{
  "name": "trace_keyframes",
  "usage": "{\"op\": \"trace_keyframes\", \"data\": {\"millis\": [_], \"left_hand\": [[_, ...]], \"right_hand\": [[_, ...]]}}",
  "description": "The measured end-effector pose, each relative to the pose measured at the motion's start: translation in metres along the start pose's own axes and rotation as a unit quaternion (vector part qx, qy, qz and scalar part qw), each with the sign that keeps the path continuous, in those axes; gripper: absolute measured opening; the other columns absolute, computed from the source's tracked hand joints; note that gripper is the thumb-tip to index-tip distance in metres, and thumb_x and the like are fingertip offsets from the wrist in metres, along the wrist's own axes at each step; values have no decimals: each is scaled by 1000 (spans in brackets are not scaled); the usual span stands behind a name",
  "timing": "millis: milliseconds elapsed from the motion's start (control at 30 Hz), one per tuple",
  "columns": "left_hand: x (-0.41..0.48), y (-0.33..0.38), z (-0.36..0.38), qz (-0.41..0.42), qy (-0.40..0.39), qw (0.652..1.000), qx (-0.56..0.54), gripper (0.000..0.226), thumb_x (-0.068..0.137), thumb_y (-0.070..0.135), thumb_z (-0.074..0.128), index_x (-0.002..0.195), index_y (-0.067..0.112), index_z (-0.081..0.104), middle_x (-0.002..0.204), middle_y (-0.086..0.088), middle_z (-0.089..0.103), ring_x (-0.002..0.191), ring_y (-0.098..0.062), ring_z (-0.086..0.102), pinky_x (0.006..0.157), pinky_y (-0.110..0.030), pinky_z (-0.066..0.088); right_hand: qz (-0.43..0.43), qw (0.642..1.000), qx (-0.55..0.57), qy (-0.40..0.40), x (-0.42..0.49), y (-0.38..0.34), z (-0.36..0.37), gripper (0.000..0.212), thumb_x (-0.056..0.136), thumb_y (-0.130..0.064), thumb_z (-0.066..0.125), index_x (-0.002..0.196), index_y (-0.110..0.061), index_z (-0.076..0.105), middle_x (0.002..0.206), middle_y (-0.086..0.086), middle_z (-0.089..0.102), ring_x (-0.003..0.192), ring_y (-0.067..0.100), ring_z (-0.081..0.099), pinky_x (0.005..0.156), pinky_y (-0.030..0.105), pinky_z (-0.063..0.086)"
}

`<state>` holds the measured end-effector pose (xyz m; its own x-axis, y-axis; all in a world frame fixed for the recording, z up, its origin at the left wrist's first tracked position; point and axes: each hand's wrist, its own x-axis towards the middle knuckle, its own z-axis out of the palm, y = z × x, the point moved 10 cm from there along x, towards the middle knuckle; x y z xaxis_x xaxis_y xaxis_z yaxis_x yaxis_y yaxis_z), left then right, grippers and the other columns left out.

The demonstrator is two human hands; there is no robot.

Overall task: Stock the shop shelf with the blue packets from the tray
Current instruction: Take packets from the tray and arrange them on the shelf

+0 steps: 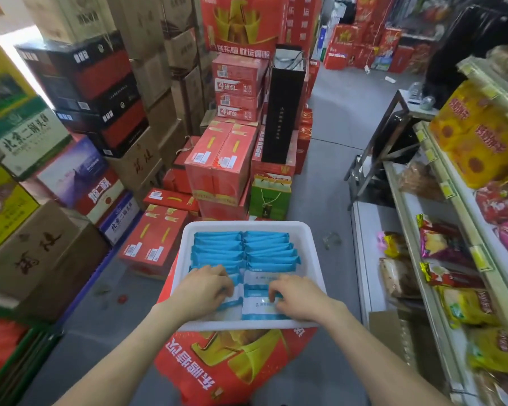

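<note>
A white plastic tray [308, 253] rests on a red carton in front of me. It holds two rows of blue packets [244, 250], overlapping like tiles, with blue-and-white ones lying flat at the near end. My left hand [203, 288] lies on the near packets of the left row, fingers curled onto one. My right hand [299, 297] presses on the near packets of the right row, fingertips on a packet's edge. The shop shelf [440, 259] runs along the right side.
The shelf tiers carry yellow, red and pink snack bags [464, 312]. Stacks of red cartons [220, 168] and brown boxes [33, 256] fill the left and far side. A grey floor aisle [332, 177] runs between them toward a metal stand [393, 136].
</note>
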<state>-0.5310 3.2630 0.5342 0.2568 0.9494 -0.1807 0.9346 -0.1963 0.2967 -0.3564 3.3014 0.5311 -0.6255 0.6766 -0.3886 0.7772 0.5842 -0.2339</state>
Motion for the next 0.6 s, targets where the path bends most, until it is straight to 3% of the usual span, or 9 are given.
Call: {"op": "trace_keyframes", "data": {"millis": [200, 367, 500, 600], "left_hand": [[-4, 4, 20, 18, -89, 995, -33, 40, 88, 5, 50, 106, 34, 71, 113, 15, 58, 101, -9, 56, 82, -25, 44], [-5, 4, 24, 9, -105, 994, -35, 46, 86, 4, 48, 108, 39, 68, 111, 18, 52, 101, -8, 54, 80, -28, 47], [-6, -3, 22, -5, -89, 995, -41, 44, 88, 3, 49, 106, 39, 68, 121, 17, 52, 101, -11, 59, 84, -35, 53], [-6, -4, 18, -9, -67, 997, -26, 41, 91, 7, 50, 107, 41, 67, 121, 19, 52, 101, -10, 60, 84, -36, 55]], "right_hand": [[4, 1000, 17, -8, 6, -3, 3, 24, 90, -23, 60, 112, -33, 63, 120, -5, 61, 106, 18, 57, 91, 37, 52], [-3, 999, 26, -35, 10, -8, 6, 21, 89, -23, 62, 109, -31, 62, 118, -3, 60, 103, 19, 56, 91, 38, 50], [-14, 999, 10, -46, 13, -13, 2, 12, 91, -27, 61, 98, -37, 66, 99, -12, 53, 99, 16, 45, 87, 37, 42], [-14, 994, 70, -79, 11, -14, 5, 20, 92, -17, 59, 96, -33, 71, 97, -13, 46, 100, 16, 48, 84, 30, 41]]}}
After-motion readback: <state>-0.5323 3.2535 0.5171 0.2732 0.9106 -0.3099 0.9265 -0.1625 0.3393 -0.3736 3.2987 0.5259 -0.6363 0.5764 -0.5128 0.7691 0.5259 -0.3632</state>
